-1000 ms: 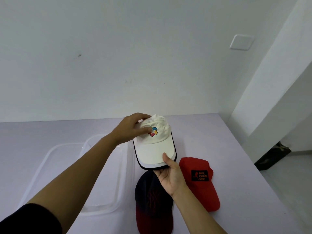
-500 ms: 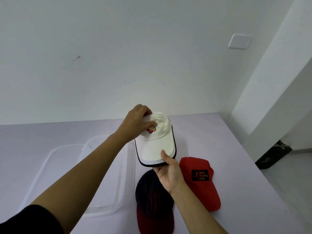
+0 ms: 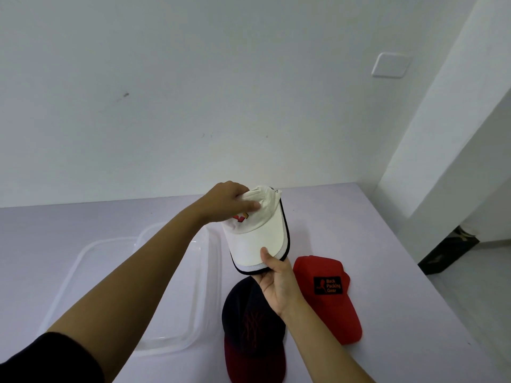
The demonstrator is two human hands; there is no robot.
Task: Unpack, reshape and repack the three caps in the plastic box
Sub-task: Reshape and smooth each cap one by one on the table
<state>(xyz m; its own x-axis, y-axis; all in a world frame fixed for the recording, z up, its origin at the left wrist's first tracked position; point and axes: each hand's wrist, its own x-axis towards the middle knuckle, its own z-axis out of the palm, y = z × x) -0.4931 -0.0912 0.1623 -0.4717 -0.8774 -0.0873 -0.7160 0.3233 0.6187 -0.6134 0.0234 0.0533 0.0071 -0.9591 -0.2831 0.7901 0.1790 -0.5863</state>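
The red cap (image 3: pixel 331 308), lying toward the table's (image 3: pixel 401 272) right edge, carries a black patch reading "Back Packing Gear". The white cap (image 3: pixel 258 236) is held in the air above the table's middle; its red and yellow logo is partly hidden and unreadable. The left hand (image 3: pixel 228 201) bunches the crown in curled fingers. The right hand (image 3: pixel 276 283) pinches the brim's front edge, thumb on top, fingers beneath. Below it, by the near edge, lies a dark cap (image 3: pixel 249 324) with a red brim and an illegible emblem. The clear plastic box (image 3: pixel 216 286) sits left of it.
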